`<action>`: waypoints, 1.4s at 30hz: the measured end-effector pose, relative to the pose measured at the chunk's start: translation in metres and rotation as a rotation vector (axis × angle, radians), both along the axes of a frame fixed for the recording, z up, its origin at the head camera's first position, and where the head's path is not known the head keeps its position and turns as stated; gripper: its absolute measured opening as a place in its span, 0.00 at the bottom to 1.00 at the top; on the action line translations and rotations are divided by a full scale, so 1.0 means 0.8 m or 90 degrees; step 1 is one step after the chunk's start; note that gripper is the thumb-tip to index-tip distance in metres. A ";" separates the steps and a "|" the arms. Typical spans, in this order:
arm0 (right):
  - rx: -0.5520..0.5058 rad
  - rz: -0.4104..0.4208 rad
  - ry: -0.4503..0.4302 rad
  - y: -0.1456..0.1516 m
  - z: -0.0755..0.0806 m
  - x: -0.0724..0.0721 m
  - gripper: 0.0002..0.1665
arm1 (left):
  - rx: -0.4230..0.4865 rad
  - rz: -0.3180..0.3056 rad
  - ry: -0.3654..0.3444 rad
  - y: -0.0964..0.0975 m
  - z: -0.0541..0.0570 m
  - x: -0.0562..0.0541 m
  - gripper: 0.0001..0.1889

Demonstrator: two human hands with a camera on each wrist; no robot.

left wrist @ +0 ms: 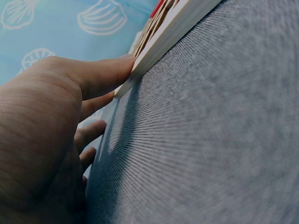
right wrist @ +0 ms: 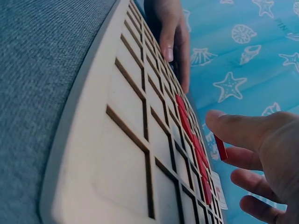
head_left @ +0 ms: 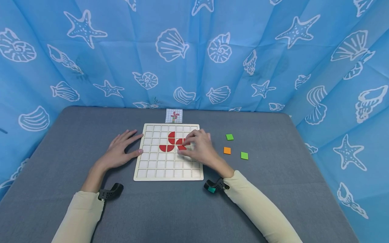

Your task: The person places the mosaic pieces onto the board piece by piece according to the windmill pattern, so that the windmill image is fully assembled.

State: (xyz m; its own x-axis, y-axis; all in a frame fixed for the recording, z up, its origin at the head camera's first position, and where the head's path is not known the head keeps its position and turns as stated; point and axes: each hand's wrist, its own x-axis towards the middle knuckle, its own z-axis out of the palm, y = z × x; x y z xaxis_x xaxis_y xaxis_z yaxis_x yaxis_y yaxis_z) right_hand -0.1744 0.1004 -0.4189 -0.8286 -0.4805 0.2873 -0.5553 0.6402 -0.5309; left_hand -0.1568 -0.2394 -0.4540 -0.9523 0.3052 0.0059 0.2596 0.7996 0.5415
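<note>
A cream wooden grid board [head_left: 168, 179] lies on the grey table, with several red quarter-circle tiles [head_left: 163, 148] set in its middle cells. My right hand [head_left: 201, 147] is over the board's right half. Between its thumb and index finger it pinches a red tile [right wrist: 220, 147], held above the grid and seen nearly edge-on in the right wrist view. My left hand [head_left: 118, 152] rests at the board's left side, fingers spread. Its thumb [left wrist: 110, 72] touches the board's edge in the left wrist view. The right hand partly hides the tiles beneath it.
A small pattern card [head_left: 174, 115] lies behind the board. To the right lie two green squares [head_left: 229, 137] and an orange square [head_left: 227, 150]. A teal piece [head_left: 211, 190] is partly covered by the right wrist strap. A blue shell-print curtain [head_left: 194, 67] hangs behind.
</note>
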 end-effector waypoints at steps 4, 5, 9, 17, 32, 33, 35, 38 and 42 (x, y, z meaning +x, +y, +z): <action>0.011 -0.016 0.000 -0.006 -0.001 -0.001 0.16 | -0.001 0.000 0.000 0.000 0.000 0.000 0.39; 0.014 -0.020 0.001 -0.008 -0.002 -0.001 0.15 | -0.001 0.000 0.000 0.000 0.000 0.001 0.39; 0.025 -0.035 0.007 -0.013 -0.004 -0.002 0.15 | -0.002 0.000 -0.002 0.000 0.000 0.001 0.39; 0.033 -0.048 0.015 -0.019 -0.007 -0.004 0.16 | -0.001 0.003 -0.005 0.000 0.001 -0.001 0.38; 0.062 -0.076 0.026 -0.025 -0.010 -0.006 0.17 | -0.003 0.004 -0.005 0.001 0.000 -0.003 0.39; 0.063 -0.076 0.026 -0.026 -0.010 -0.007 0.17 | -0.003 0.004 -0.005 0.001 0.000 -0.003 0.39; 0.065 -0.076 0.027 -0.026 -0.011 -0.007 0.17 | -0.004 0.004 -0.004 0.000 0.000 -0.003 0.39; 0.068 -0.077 0.027 -0.026 -0.012 -0.007 0.17 | -0.004 0.004 -0.002 0.000 -0.001 -0.002 0.38; 0.065 -0.078 0.026 -0.026 -0.012 -0.007 0.18 | -0.005 0.004 -0.003 0.000 -0.001 -0.002 0.38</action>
State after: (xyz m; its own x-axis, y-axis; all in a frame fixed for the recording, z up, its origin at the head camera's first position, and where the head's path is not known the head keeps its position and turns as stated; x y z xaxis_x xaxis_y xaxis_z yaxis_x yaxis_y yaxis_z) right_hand -0.1803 0.0796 -0.4285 -0.8712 -0.4055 0.2768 -0.4900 0.7541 -0.4374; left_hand -0.1587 -0.2395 -0.4545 -0.9543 0.2989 -0.0013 0.2516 0.8057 0.5362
